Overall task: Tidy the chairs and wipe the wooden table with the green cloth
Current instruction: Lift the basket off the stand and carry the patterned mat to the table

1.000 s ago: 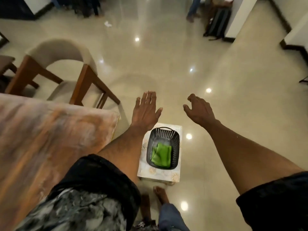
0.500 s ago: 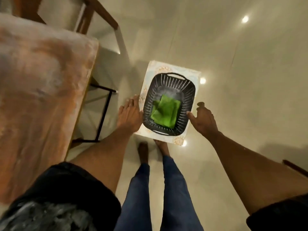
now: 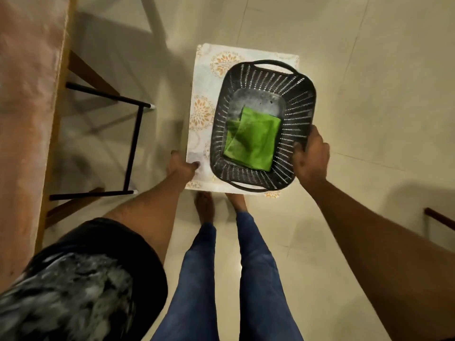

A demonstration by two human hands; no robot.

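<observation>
A folded green cloth (image 3: 251,141) lies inside a dark slatted plastic basket (image 3: 295,99). The basket stands on a low stool with a floral-patterned top (image 3: 204,77) on the floor in front of me. My left hand (image 3: 181,166) grips the stool's near left edge, thumb on top. My right hand (image 3: 311,156) holds the stool's right side beside the basket, its fingers curled against the basket's wall. The wooden table (image 3: 27,94) runs along the left edge of view.
Black metal bars of the table's frame (image 3: 134,148) and wooden legs stand under the table, left of the stool. My bare feet (image 3: 204,205) are just behind the stool on the shiny tiled floor (image 3: 369,70). A dark chair part (image 3: 439,219) pokes in at the right.
I have bent down and the view has dropped towards the stool. Both hands came down from the air to the stool's sides and now grip it.
</observation>
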